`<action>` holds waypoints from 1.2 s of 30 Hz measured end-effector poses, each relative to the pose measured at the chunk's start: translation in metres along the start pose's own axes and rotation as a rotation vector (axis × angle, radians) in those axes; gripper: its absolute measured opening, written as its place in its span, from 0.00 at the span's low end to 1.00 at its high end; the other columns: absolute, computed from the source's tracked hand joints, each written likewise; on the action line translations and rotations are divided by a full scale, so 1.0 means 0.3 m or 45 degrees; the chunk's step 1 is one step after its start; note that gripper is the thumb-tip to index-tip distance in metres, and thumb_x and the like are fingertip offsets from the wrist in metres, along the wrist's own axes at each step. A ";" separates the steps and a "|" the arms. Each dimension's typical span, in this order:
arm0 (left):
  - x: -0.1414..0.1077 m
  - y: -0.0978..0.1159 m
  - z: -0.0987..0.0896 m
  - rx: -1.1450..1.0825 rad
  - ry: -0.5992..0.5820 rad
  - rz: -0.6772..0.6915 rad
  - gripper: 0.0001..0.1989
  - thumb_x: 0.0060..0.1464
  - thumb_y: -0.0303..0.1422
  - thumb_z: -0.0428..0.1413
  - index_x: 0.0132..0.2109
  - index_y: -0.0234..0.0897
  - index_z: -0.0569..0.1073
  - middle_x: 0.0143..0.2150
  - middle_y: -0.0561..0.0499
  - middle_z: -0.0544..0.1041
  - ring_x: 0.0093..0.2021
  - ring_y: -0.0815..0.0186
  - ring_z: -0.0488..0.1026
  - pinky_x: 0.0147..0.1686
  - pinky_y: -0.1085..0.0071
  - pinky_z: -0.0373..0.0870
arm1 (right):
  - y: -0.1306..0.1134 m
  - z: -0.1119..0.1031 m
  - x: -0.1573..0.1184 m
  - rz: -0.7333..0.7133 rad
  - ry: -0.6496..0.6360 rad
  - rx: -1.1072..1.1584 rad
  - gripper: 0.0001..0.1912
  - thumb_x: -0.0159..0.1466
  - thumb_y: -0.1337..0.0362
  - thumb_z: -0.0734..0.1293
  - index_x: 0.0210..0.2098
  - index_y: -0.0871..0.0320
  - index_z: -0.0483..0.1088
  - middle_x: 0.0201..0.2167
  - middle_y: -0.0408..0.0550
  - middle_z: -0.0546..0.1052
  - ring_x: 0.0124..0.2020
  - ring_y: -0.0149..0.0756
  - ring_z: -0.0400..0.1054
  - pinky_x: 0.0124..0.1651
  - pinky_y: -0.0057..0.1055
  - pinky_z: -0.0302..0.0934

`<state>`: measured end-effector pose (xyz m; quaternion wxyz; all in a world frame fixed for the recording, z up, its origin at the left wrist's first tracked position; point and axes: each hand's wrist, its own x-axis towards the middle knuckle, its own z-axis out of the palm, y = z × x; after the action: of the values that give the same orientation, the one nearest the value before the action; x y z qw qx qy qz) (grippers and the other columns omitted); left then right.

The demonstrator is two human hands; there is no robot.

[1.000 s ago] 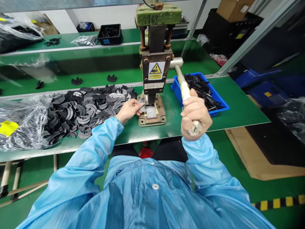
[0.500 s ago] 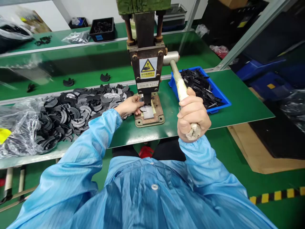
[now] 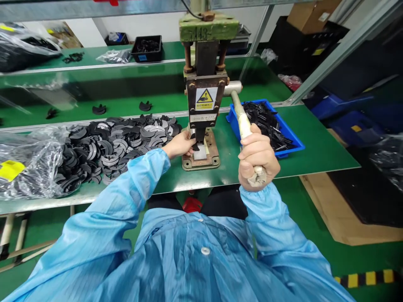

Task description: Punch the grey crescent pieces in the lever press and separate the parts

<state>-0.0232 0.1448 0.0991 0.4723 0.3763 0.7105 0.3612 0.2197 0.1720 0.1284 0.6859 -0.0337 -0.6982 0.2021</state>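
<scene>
A hand-lever press (image 3: 204, 100) with a warning label stands on the green bench. My right hand (image 3: 258, 157) is wrapped around its tape-covered lever (image 3: 242, 113), near the lower end. At the press base (image 3: 188, 163), the fingers of my left hand (image 3: 181, 144) pinch a small black part (image 3: 197, 147) under the ram (image 3: 200, 133), beside a light metal plate (image 3: 200, 152). The fingertips partly hide this piece. Just left of that hand spreads a heap of black crescent-shaped pieces (image 3: 119, 147).
Right of the press sits a blue bin (image 3: 292, 140) of thin black parts. A clear plastic bag (image 3: 31, 180) lies at the heap's left end. Loose crescents (image 3: 99, 109) rest behind the heap. A black bin (image 3: 147, 56) stands on the rear shelf.
The view has shifted, showing more of the press top. My left hand stays at the press base, where the black part now shows more clearly. My right hand keeps its grip on the lever.
</scene>
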 end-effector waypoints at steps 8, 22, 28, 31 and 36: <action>-0.206 -0.210 -0.313 0.284 0.411 0.466 0.14 0.65 0.40 0.61 0.53 0.39 0.81 0.44 0.47 0.83 0.41 0.63 0.79 0.43 0.68 0.76 | 0.015 0.012 0.000 -0.024 0.069 0.004 0.16 0.67 0.55 0.73 0.28 0.52 0.67 0.26 0.38 0.73 0.43 0.37 0.76 0.71 0.68 0.69; -0.191 -0.307 -0.322 1.462 0.295 0.491 0.32 0.67 0.51 0.55 0.71 0.42 0.73 0.71 0.36 0.75 0.68 0.36 0.64 0.63 0.40 0.59 | 0.023 0.021 0.001 -0.037 0.110 0.001 0.18 0.66 0.53 0.74 0.26 0.52 0.66 0.25 0.38 0.72 0.41 0.36 0.76 0.69 0.64 0.71; -0.126 -0.301 -0.329 1.488 0.352 0.414 0.34 0.65 0.51 0.58 0.70 0.36 0.73 0.63 0.30 0.79 0.66 0.33 0.68 0.62 0.40 0.60 | 0.022 0.025 0.001 -0.034 0.123 -0.014 0.18 0.66 0.53 0.74 0.26 0.52 0.66 0.25 0.37 0.72 0.41 0.36 0.76 0.70 0.63 0.71; -0.092 -0.308 -0.333 1.393 0.340 0.361 0.34 0.61 0.48 0.63 0.70 0.40 0.72 0.61 0.34 0.80 0.65 0.35 0.70 0.62 0.43 0.63 | 0.022 0.029 0.000 -0.034 0.122 -0.001 0.18 0.65 0.53 0.74 0.26 0.52 0.66 0.25 0.38 0.72 0.41 0.36 0.76 0.69 0.63 0.71; -0.075 -0.300 -0.340 1.076 0.408 0.399 0.16 0.64 0.37 0.60 0.57 0.39 0.77 0.50 0.40 0.84 0.54 0.47 0.79 0.55 0.55 0.72 | 0.021 0.027 -0.001 -0.030 0.127 0.004 0.17 0.65 0.55 0.74 0.26 0.53 0.66 0.25 0.37 0.73 0.41 0.35 0.75 0.70 0.62 0.70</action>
<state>-0.1306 0.0680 0.0599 0.1021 0.5777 0.7937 0.1610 0.2104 0.1757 0.1263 0.7222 -0.0344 -0.6633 0.1933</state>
